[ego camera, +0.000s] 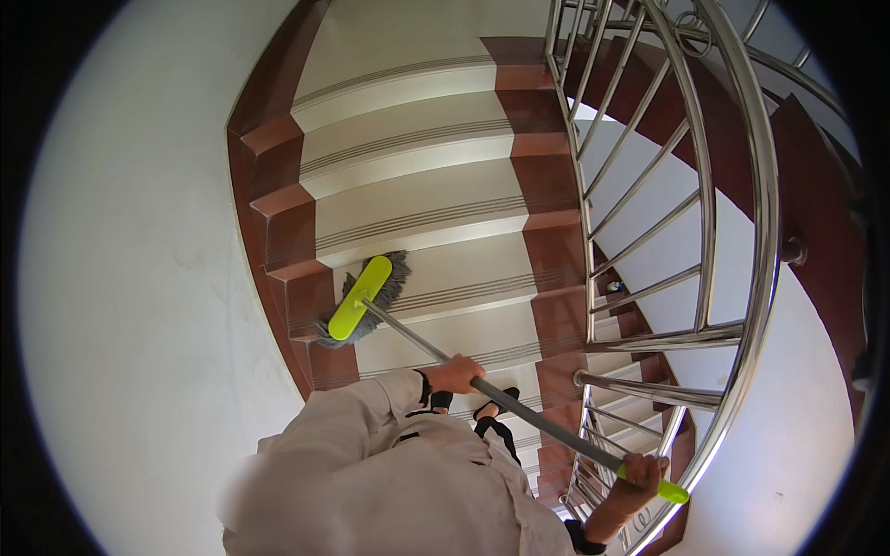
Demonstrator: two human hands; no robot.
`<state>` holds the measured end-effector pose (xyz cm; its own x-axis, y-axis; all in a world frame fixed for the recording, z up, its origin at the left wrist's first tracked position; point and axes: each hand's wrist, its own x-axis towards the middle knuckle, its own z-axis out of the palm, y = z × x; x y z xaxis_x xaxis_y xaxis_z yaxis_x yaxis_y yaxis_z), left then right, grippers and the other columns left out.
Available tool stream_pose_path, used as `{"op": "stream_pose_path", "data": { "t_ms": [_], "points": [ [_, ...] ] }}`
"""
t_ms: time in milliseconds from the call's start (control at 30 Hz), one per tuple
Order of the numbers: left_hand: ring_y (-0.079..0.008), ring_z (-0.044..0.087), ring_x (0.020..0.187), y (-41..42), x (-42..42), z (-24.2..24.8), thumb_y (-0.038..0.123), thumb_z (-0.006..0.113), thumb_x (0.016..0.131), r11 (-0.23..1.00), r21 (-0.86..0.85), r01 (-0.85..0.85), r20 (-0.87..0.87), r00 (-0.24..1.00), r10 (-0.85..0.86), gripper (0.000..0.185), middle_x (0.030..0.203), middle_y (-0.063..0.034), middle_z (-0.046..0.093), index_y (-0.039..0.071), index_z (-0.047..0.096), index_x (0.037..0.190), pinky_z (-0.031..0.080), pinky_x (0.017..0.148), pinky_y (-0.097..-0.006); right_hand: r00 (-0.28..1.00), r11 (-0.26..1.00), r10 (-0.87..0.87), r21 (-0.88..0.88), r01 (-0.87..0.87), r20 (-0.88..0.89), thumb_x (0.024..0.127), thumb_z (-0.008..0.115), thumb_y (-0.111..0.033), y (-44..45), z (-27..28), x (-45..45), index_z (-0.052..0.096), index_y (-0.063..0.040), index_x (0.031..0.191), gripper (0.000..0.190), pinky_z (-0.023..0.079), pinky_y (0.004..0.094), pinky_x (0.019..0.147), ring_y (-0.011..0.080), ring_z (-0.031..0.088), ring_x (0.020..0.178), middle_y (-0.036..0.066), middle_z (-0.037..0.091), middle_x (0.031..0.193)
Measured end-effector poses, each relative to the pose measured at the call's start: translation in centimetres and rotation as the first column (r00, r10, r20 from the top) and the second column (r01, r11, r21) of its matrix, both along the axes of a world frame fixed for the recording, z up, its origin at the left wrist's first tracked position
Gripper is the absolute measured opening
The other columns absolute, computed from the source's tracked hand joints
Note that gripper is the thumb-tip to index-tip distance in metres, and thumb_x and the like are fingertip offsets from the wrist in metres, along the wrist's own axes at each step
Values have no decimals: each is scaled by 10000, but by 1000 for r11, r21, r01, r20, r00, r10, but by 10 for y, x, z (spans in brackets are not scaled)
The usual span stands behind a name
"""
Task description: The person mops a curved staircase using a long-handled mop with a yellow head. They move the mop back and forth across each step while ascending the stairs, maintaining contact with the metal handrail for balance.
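Note:
A mop with a lime-green head plate [361,297] and grey strands [398,278] lies against a stair near the left wall. Its grey handle [539,420] slants from the head down to the lower right. Partway along the handle, my left hand [455,375] is wrapped around it. My right hand [640,478] grips the end of the handle at its lime-green grip [672,492], close to the stair railing. The mop strands touch the pale tread and reach over its grooved edge.
Pale stairs [417,167] with red-brown borders rise ahead between a white wall [153,243] and a stainless steel railing [761,229]. Through the bars, a lower flight [615,375] shows at the right. A small white object [615,285] sits there. My foot [490,409] is in a dark shoe.

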<state>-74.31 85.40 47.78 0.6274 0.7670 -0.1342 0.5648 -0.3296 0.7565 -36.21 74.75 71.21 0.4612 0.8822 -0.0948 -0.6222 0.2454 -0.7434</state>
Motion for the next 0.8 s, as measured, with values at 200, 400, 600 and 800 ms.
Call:
{"op": "stream_pose_path", "data": {
  "t_ms": [200,400,600,800],
  "points": [
    [-349,605,657,4,149,49,304,824,701,969,33,245,312,918,-243,340,651,-101,576,103,551,715,439,619,-475,785,871,-474,83,484,398,1026,427,-173,-52,126,23,268,-185,682,379,285,275,561,92,223,506,-44,190,557],
    [-337,603,749,13,245,94,234,780,709,923,380,61,493,831,-258,275,722,-119,578,80,557,755,466,696,-454,527,687,-717,332,647,456,1007,425,-147,-67,173,11,363,-146,723,291,304,273,545,95,236,469,-38,203,563],
    [-332,576,747,9,191,79,243,804,714,976,135,168,383,900,-208,327,727,-75,548,124,505,770,415,645,-483,564,671,-729,237,703,390,1000,406,-143,-53,167,-19,355,-157,705,300,311,271,545,91,228,463,-40,194,546],
    [-359,602,692,-15,59,45,295,770,711,995,100,12,196,980,-32,280,661,-98,569,126,548,712,428,611,-489,897,945,-313,2,328,312,988,451,-125,-27,110,-36,360,-156,771,237,267,259,509,71,250,483,-51,232,565]
  ]
}}
